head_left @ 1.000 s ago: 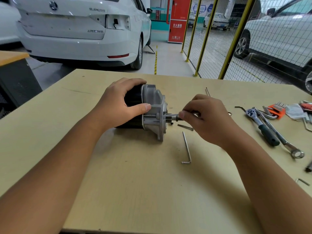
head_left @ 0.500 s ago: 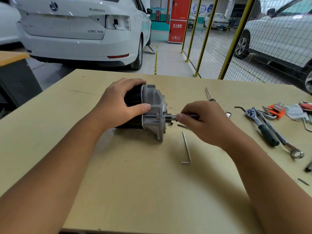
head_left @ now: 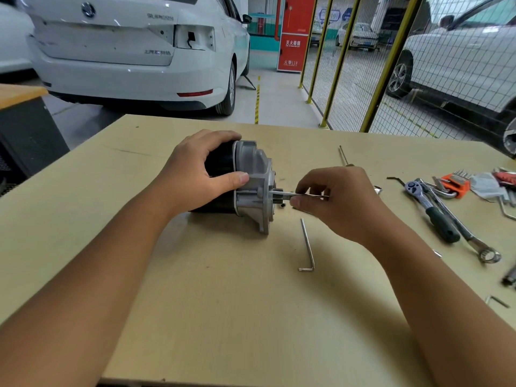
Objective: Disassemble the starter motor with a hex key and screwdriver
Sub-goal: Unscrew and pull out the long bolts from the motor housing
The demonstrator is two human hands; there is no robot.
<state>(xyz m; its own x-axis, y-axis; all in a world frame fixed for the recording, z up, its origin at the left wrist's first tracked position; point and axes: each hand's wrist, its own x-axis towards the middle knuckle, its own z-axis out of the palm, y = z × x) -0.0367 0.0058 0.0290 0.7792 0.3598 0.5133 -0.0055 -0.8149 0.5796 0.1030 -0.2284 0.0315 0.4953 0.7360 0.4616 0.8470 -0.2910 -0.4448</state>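
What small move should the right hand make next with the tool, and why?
Probably keep turning the hex key: the right hand pinches it with its tip in the starter motor end face, while the left hand grips the black body steady.

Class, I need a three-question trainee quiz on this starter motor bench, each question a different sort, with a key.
1. True or false: the left hand grips the starter motor.
2. The right hand pinches: A a ratchet, B a hex key, C a spanner.
3. Fill in: a spare hex key lies on the ____.

Key: 1 true; 2 B; 3 table.
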